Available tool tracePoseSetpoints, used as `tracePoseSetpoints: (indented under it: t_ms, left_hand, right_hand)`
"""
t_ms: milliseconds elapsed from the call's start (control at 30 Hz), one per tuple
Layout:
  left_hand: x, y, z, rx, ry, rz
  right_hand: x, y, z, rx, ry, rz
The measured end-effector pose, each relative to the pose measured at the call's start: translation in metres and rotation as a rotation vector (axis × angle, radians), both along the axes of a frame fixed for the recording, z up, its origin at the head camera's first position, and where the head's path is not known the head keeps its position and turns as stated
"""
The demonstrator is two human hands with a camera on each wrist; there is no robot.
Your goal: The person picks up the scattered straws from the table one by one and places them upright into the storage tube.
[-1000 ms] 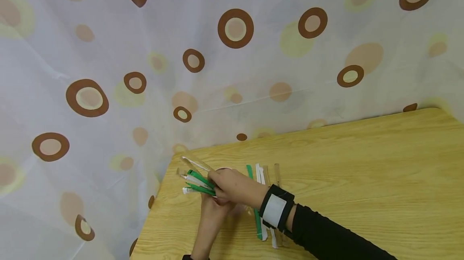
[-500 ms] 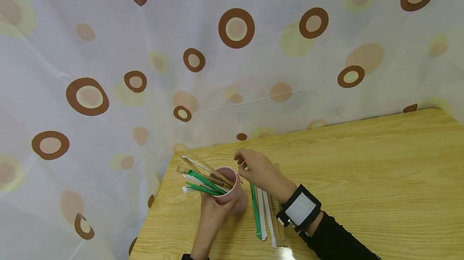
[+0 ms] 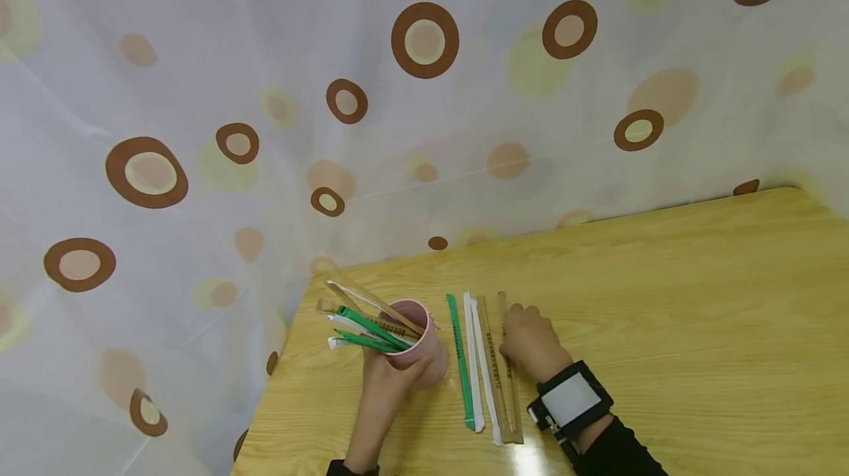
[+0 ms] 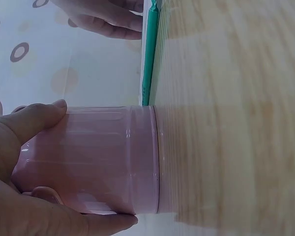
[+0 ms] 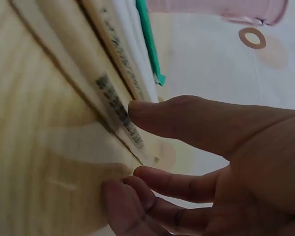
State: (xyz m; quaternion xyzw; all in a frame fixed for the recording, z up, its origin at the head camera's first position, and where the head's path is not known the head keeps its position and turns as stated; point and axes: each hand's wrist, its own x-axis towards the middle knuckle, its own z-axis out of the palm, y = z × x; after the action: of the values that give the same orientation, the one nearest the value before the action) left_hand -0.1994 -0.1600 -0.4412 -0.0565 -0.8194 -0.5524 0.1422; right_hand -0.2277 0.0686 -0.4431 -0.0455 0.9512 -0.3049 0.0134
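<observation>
My left hand (image 3: 383, 382) grips a pink cup (image 3: 432, 359) that leans left, its mouth facing up. In the left wrist view, thumb and fingers curve round the cup's wall (image 4: 98, 157). Several green, white and brown wrapped straws (image 3: 374, 330) stick out of it to the left. Right of the cup, more wrapped straws lie side by side: a green one (image 3: 459, 358), white ones (image 3: 487, 376) and brown ones (image 3: 494, 358). My right hand (image 3: 533, 342) is at the outermost brown straw (image 5: 103, 88); thumb and fingers stand either side of its end, with a gap between them.
A wooden table (image 3: 663, 329) stretches to the right beyond the straws. Behind it and at the left hangs a white curtain (image 3: 265, 56) with brown and yellow circles. The cup stands near the table's left edge.
My right hand has left the cup's mouth and moved right and down to the brown straws on the table. The left hand has kept its grip on the cup.
</observation>
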Motion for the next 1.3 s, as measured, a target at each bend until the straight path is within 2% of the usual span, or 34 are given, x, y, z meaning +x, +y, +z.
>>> tracePoseSetpoints:
  t_ms: [267, 700, 1100, 1300]
  left_hand:
    - [-0.008, -0.004, -0.017, -0.023, 0.005, 0.025]
    - [-0.008, -0.004, -0.015, -0.024, -0.013, 0.025]
    - [-0.008, -0.004, -0.014, -0.024, -0.012, 0.016]
    - [-0.008, -0.004, -0.014, -0.014, -0.01, 0.01]
  right_hand:
    - [0.002, -0.007, -0.003, 0.019, -0.014, -0.048]
    - [-0.004, -0.004, -0.005, -0.014, -0.046, -0.073]
    - [-0.005, -0.002, -0.003, -0.021, -0.042, -0.043]
    - [-0.005, 0.001, -0.004, -0.034, 0.005, -0.002]
